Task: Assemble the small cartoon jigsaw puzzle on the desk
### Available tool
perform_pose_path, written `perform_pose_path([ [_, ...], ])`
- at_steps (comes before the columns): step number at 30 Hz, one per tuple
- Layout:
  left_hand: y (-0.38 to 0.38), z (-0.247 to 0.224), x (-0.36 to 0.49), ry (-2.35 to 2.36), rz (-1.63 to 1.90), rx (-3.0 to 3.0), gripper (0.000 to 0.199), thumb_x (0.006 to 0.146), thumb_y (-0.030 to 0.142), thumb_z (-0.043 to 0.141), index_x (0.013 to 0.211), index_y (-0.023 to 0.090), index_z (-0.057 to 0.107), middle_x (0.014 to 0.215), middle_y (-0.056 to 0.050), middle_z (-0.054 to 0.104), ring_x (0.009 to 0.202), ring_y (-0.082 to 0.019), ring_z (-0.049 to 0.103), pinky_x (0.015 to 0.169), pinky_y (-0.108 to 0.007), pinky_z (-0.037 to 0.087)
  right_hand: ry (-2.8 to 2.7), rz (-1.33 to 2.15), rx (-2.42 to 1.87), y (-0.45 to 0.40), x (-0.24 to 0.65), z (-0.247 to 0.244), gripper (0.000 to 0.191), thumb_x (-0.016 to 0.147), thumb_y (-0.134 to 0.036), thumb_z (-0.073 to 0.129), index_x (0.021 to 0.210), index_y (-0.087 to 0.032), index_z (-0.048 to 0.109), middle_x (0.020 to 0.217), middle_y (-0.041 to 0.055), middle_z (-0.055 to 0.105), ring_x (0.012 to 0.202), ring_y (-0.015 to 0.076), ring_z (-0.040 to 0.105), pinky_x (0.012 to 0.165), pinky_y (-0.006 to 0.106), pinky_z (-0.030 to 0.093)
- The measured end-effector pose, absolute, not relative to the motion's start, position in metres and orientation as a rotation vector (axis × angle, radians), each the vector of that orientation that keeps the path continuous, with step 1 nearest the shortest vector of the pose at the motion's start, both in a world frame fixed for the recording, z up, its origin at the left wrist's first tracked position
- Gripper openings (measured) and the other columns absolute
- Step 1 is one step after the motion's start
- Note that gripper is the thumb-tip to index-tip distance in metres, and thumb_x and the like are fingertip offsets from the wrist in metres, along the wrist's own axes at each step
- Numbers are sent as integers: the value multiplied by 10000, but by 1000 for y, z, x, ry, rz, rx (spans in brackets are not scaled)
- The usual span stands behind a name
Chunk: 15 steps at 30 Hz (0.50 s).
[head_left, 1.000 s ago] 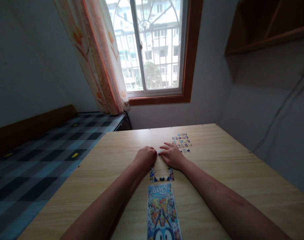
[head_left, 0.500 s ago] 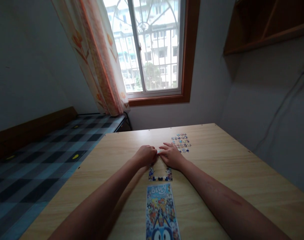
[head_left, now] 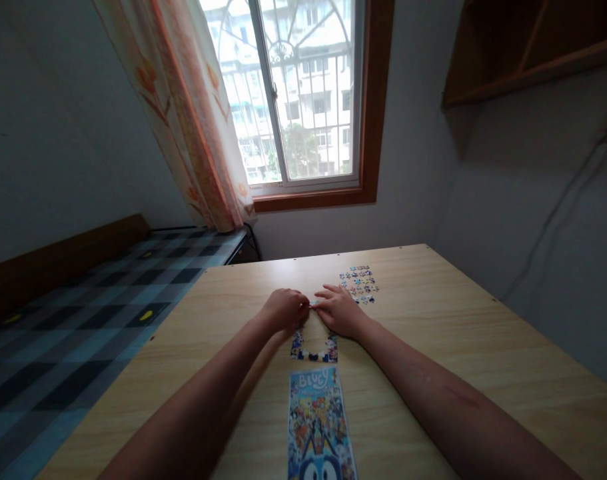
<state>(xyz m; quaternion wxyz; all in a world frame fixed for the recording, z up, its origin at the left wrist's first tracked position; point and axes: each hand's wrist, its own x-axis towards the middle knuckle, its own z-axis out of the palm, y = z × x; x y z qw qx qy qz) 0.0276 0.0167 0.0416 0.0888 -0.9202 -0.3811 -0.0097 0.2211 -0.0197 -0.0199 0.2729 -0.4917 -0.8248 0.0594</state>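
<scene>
Your left hand (head_left: 286, 309) and right hand (head_left: 340, 311) are close together over the far end of the puzzle border (head_left: 313, 357), with a small pale bit of puzzle (head_left: 312, 304) showing between your fingertips. The fingers of your left hand are curled in at that bit; whether they pinch it is too small to tell. Your right hand is palm down with its fingers spread, its fingertips at the other side of the same bit. The joined border runs from beneath your hands toward you, its near edge and parts of both sides showing around bare wood. The loose pieces (head_left: 364, 281) lie in rough rows just beyond your right hand and to its right. On your side of the border, between your forearms, the picture sheet (head_left: 319, 423) lies flat, near the border but apart from it, with "Bluey" at its far end. All of this rests on the wooden table (head_left: 223, 313). Past your left arm is a bed (head_left: 108, 293) with a checked cover, and ahead of your hands are a curtain (head_left: 183, 113) and a barred window (head_left: 313, 120).
</scene>
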Motion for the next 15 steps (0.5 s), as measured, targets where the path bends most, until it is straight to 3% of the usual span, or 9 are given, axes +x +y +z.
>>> perform_pose_path([
  [7, 24, 34, 13, -1186, -295, -2888, 218, 879, 243, 599, 944, 241, 807, 922, -43, 789, 807, -201, 713, 747, -283, 517, -2206, 137, -1284, -21, 222, -20, 256, 941, -259, 601, 1108, -338, 778, 1337, 42, 671, 1383, 339, 462, 1150, 666, 271],
  [15, 27, 7, -10, -1337, -841, -2854, 208, 891, 255, 619, 1004, 226, 791, 1050, -55, 772, 916, -203, 704, 869, -319, 542, -2136, 82, -1214, -21, 224, -24, 237, 892, -183, 643, 1065, -281, 771, 1289, 62, 692, 1348, 321, 491, 1139, 608, 318],
])
